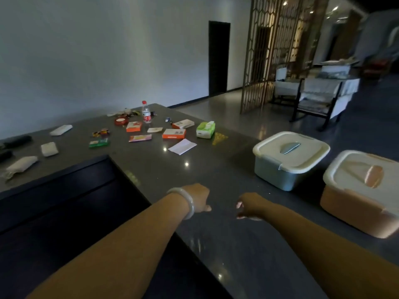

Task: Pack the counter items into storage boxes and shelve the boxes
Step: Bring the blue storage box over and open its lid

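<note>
Both hands (224, 205) loosely curled – hovering over counter (216, 169).

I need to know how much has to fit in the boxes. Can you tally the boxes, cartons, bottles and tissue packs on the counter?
Storage boxes: 2, grey box, orange box, both lidded
Orange cartons: 3
Bottles: 1
Green tissue packs: 1
Total: 7
</note>
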A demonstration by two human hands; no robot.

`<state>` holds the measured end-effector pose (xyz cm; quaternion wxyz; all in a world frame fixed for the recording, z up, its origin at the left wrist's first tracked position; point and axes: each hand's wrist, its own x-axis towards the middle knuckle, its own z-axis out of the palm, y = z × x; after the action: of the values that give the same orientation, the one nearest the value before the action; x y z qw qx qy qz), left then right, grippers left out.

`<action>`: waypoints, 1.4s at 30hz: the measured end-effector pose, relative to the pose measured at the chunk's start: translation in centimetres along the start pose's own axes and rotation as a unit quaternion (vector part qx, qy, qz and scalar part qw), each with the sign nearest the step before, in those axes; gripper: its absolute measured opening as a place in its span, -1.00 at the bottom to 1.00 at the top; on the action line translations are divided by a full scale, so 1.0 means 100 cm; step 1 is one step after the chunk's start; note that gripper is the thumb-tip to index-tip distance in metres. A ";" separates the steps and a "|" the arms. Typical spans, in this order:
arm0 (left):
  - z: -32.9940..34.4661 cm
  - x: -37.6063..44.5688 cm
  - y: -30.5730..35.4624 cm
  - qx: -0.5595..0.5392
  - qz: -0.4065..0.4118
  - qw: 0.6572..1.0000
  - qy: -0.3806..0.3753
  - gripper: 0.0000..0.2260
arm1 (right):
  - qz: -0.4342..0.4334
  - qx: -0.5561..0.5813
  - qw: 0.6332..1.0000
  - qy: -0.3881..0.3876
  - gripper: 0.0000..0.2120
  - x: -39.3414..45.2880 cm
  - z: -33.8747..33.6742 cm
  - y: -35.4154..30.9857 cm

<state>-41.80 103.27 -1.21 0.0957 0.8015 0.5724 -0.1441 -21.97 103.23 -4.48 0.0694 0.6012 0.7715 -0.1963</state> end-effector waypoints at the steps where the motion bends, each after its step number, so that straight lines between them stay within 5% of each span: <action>1: -0.002 0.016 -0.003 0.004 0.015 1.000 -0.002 -0.52 | 0.014 0.001 1.000 -0.001 -0.59 0.009 -0.002 0.004; 10: -0.029 0.146 -0.042 0.057 0.150 0.987 0.003 -0.55 | 0.185 0.038 0.982 0.011 -0.64 0.065 -0.031 0.017; 22: -0.063 0.234 -0.032 0.070 0.278 0.958 -0.016 -0.58 | 0.366 0.177 0.902 0.145 -0.67 0.075 -0.049 0.054; 30: -0.108 0.296 0.002 0.018 0.288 0.955 0.063 -0.64 | 0.439 0.224 0.804 0.333 -0.70 0.077 -0.078 0.117; 35: -0.122 0.337 0.035 -0.041 0.299 0.948 0.096 -0.81 | 0.457 0.211 0.786 0.359 -0.61 0.097 -0.091 0.167; 42: -0.123 0.399 0.073 -0.144 0.239 0.957 0.081 -0.66 | 0.500 0.137 0.771 0.369 -0.54 0.130 -0.096 0.231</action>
<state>-21.25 140.36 -3.29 0.1955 0.9015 0.3849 0.0320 -2.19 123.28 -5.24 -0.2150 0.9316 0.2931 -0.0003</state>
